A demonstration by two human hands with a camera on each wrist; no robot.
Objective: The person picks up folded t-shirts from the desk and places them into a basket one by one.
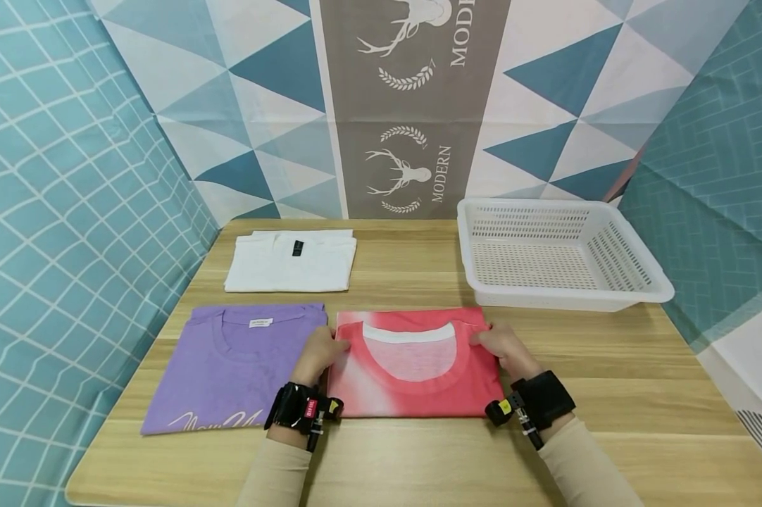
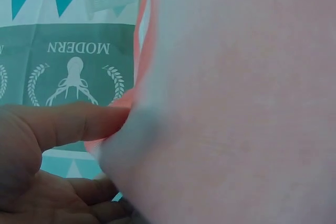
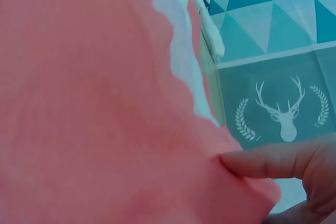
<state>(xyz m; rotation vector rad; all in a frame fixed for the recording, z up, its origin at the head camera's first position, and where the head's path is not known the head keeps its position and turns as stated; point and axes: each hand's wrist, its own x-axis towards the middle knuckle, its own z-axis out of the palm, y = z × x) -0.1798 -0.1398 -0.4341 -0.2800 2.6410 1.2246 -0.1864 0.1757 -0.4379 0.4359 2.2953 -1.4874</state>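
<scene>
A folded red and white T-shirt (image 1: pixel 413 394) lies in front of me on the wooden table, its round neckline facing up. My left hand (image 1: pixel 320 352) pinches its left upper edge; in the left wrist view the thumb (image 2: pixel 89 121) presses on the pale pink cloth (image 2: pixel 236 103). At the opposite upper edge my right hand (image 1: pixel 508 348) pinches the shirt too. The right wrist view shows that thumb (image 3: pixel 268 160) dimpling the red cloth (image 3: pixel 105 103). The fingers beneath the cloth are mostly hidden in both wrist views.
Left of the red shirt lies a folded purple T-shirt (image 1: pixel 229 373), close to my left hand. Behind it is a folded white T-shirt (image 1: pixel 267 264). A white plastic basket (image 1: pixel 565 299) stands at the back right of the table (image 1: pixel 641 408). Patterned cloth (image 1: pixel 413 105) hangs behind.
</scene>
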